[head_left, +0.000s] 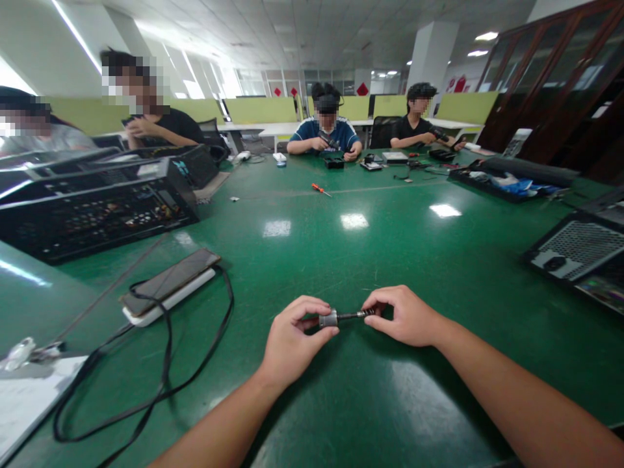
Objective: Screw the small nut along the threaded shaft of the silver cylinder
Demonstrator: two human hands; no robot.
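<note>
From the head view, the left hand pinched the silver end of a small rod, and the right hand pinched its dark end, holding it just above the green table. A phone lay well to the left.

Both hands are hovering just above the green table, near its near edge. The left hand is pinching the silver end of a small metal bit between thumb and fingers, while the right hand is gripping its dark end. A phone is lying on a white power bank toward the left edge, a black cable looping around it. An orange screwdriver is lying farther out, and other people are sitting along the far edge.
</note>
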